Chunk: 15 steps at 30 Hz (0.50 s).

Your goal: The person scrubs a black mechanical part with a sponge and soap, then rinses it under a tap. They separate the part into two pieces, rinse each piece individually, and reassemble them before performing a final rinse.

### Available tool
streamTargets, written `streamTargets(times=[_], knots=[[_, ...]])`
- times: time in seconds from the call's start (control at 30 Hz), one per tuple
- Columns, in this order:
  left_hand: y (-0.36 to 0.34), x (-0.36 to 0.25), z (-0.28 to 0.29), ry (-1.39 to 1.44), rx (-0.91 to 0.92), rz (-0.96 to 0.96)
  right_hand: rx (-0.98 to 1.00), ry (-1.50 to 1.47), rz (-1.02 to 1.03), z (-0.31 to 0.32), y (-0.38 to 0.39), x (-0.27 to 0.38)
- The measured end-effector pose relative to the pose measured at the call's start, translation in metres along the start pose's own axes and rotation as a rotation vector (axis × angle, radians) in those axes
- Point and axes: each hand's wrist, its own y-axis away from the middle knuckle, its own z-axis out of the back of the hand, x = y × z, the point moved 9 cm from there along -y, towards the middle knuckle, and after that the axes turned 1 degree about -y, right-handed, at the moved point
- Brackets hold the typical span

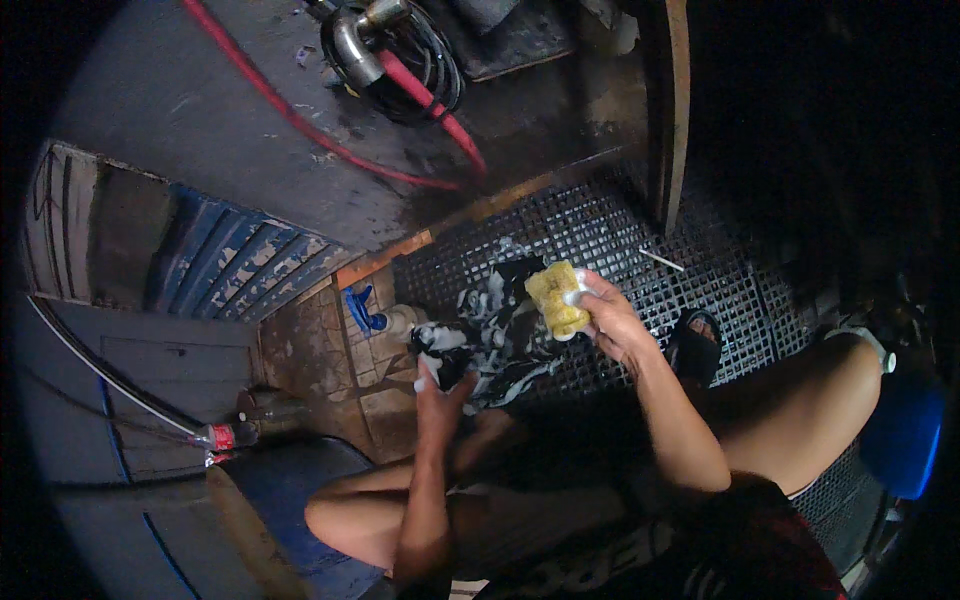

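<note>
A yellow sponge (557, 298) is pinched by the right grip (618, 322) and a foamy black item (449, 350) by the left grip (440, 396), with grid matting (738, 290) below.

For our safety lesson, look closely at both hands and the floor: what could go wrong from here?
The dark, foam-covered item in the left hand may slide free.
The yellow sponge in the right hand carries suds too, so it might slip.
Foam lies on the black grid floor, where an open-toed sandal also rests, so a step could skid.
</note>
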Motion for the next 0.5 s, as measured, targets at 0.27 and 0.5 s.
streamTargets(times=[0.27,0.5], knots=[[0.019,0.007,-0.008,-0.098,0.044,0.007,0.104,-0.283,0.013,0.004,-0.007,0.003],[0.057,0.030,-0.019,-0.244,0.091,0.220,-0.125,0.188,0.328,0.005,-0.013,0.048]])
